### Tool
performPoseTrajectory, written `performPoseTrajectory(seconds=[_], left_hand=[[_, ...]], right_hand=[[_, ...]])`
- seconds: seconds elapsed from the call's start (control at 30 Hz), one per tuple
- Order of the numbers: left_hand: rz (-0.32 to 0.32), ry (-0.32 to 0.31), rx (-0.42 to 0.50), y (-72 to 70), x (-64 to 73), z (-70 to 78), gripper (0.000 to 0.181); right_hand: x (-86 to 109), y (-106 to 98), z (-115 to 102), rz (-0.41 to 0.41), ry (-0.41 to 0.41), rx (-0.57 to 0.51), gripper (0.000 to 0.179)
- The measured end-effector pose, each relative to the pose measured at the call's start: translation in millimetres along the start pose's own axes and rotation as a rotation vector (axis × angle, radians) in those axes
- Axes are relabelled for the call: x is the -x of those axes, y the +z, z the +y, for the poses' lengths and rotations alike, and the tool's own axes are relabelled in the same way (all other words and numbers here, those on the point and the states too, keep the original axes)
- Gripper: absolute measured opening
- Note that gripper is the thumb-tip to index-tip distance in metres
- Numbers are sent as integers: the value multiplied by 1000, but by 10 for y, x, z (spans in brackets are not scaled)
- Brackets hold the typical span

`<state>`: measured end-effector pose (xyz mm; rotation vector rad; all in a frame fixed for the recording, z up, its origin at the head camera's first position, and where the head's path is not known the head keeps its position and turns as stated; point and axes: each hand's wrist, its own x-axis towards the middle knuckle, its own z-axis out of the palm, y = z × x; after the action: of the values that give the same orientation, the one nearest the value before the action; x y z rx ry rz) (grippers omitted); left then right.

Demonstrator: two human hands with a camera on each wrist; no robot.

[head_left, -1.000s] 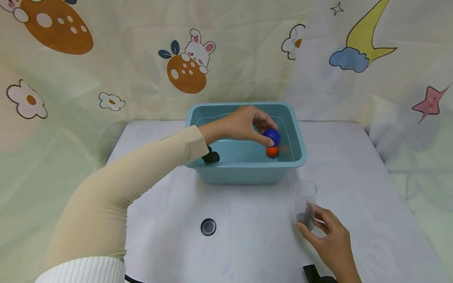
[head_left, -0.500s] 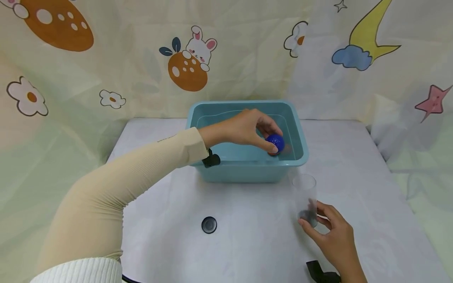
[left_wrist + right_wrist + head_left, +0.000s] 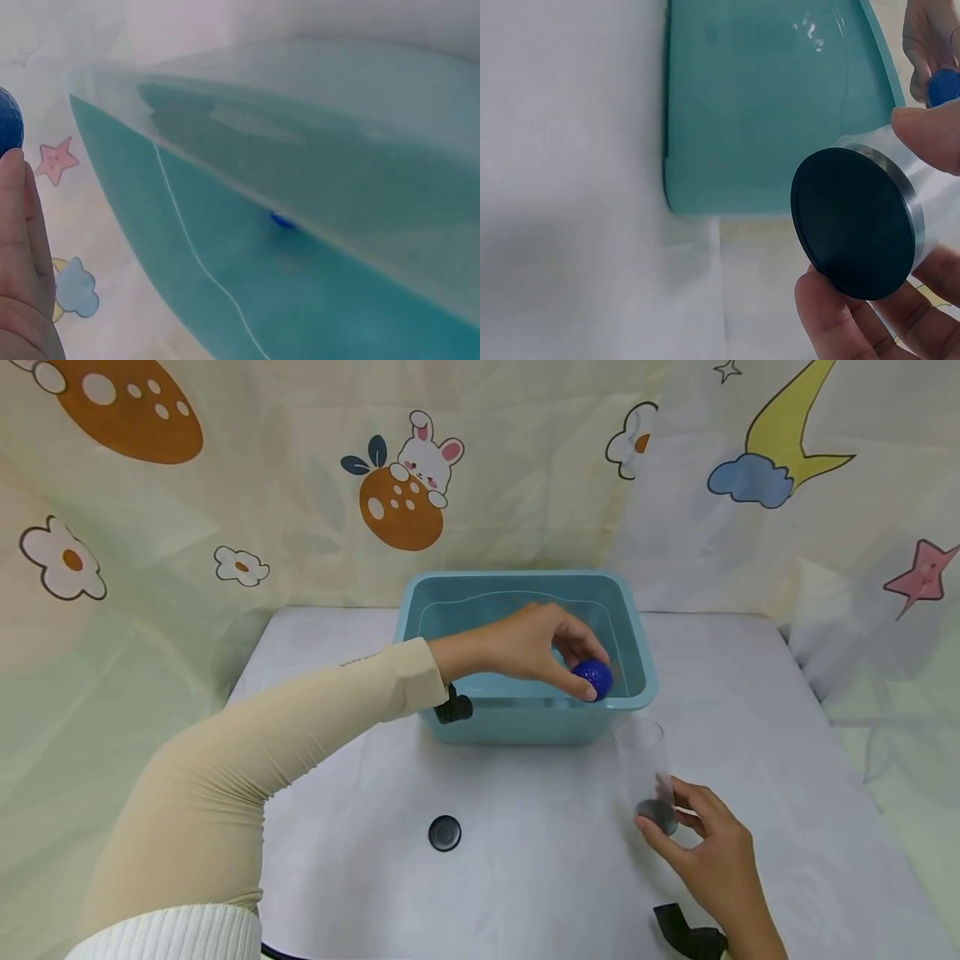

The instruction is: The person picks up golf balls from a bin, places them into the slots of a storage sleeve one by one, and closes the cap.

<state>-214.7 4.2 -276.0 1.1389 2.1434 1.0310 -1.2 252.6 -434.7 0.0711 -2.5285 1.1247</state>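
My left hand (image 3: 536, 647) pinches a blue dimpled ball (image 3: 593, 680) between thumb and fingers, over the front right part of a teal plastic basin (image 3: 517, 724). In the left wrist view, a bit of the ball (image 3: 9, 120) shows at the left edge, above the fingers. My right hand (image 3: 712, 843) grips a clear cylindrical container (image 3: 640, 760) low near its dark base, its open top leaning toward the basin. The right wrist view shows the round black cap (image 3: 855, 225) on the container's bottom end, thumb and fingers around it.
A round black lid (image 3: 445, 833) lies on the white-covered table (image 3: 525, 877), in front of the basin. Inside the basin, a small blue shape (image 3: 283, 220) shows in the left wrist view. A printed cloth (image 3: 525, 493) hangs behind the table.
My left hand has carried the blue ball right and toward me, to the basin's front rim. The orange ball seen in the basin earlier is hidden now. The container leans more toward the basin.
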Motion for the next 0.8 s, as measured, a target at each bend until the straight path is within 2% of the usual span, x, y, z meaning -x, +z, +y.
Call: performPoseTrajectory(seconds=[0.67,0.8], left_hand=[[-61,40,41,129,-77,-31,42],[-76,29,59,162,-107,-27,43]], right_hand=[[-125,-87,-75,-39,-49,48,64],[-144,-82,-99,-48,-54,48,63]])
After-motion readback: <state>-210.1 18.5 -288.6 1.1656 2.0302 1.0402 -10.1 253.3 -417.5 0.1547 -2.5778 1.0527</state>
